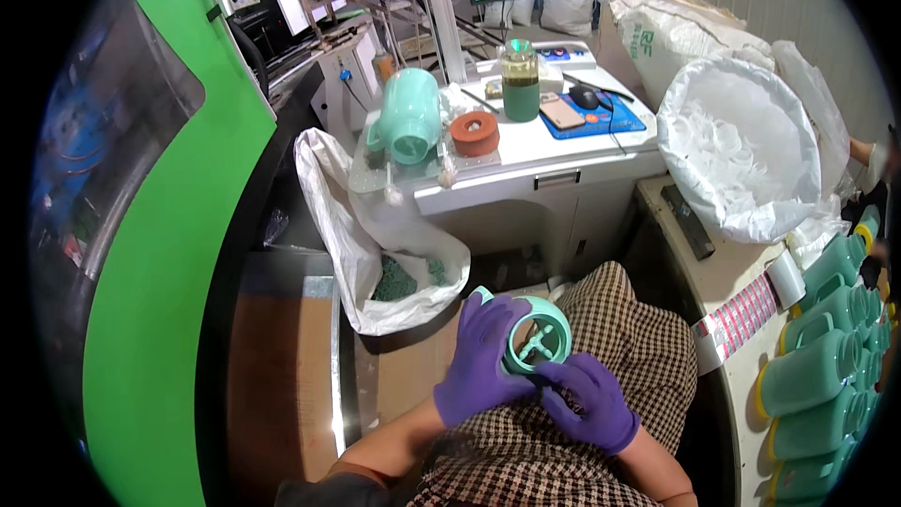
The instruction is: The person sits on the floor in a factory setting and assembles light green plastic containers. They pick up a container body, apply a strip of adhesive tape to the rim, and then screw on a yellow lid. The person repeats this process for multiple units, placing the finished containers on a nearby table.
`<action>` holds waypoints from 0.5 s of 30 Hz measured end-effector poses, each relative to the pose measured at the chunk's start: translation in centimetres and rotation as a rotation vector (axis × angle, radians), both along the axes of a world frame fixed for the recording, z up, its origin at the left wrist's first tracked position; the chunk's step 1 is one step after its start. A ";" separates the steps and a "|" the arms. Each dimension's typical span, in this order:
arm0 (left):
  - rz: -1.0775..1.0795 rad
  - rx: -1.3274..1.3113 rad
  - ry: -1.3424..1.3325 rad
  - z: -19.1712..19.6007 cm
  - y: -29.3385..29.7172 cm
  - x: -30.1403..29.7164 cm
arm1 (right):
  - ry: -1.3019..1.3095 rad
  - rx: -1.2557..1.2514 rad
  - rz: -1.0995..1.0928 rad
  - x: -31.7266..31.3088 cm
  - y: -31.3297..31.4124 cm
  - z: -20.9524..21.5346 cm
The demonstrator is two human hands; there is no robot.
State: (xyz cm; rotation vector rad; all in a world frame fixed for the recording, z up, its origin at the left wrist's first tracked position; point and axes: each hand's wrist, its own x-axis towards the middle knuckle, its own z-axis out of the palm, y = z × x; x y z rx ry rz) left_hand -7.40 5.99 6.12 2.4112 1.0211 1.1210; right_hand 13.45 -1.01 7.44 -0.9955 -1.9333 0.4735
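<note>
My left hand (483, 357), in a purple glove, is wrapped round a mint-green plastic jug (566, 330) above my lap. The jug's round open end faces up toward me, and a cross-shaped green piece (536, 343) shows inside the opening. My right hand (589, 402), gloved the same, has its fingers bent together at the lower edge of the rim. Whatever those fingers may hold is hidden. A checked cloth (619, 329) covers my lap beneath the jug.
Ahead, a white bench (469, 178) bears a mint-green jug (410, 117), an orange tape roll (475, 133) and a bottle (520, 84). A white sack (343, 225) with green scraps stands left. Several green jugs (812, 376) line the right table beside a white bag (732, 150). A green machine panel (178, 253) borders the left.
</note>
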 end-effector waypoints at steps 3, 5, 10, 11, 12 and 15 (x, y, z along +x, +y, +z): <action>0.038 0.142 -0.056 -3.8 0.8 1.5 | -0.277 0.315 -0.181 1.0 -1.4 0.6; 0.015 0.124 -0.034 -3.5 0.9 1.5 | -0.330 0.172 -0.163 1.4 -1.5 0.6; -0.154 0.180 0.081 -2.4 0.4 3.1 | -0.550 -0.067 -0.082 1.7 0.7 -5.4; -0.167 0.204 0.109 -2.7 0.3 3.6 | -0.632 -0.131 -0.065 1.9 0.7 -6.6; -0.176 0.230 0.143 -3.1 0.0 3.9 | -0.727 -0.201 -0.053 1.8 0.8 -7.2; -0.223 0.269 0.212 -3.2 0.4 4.6 | -0.862 -0.270 -0.078 1.6 0.8 -7.8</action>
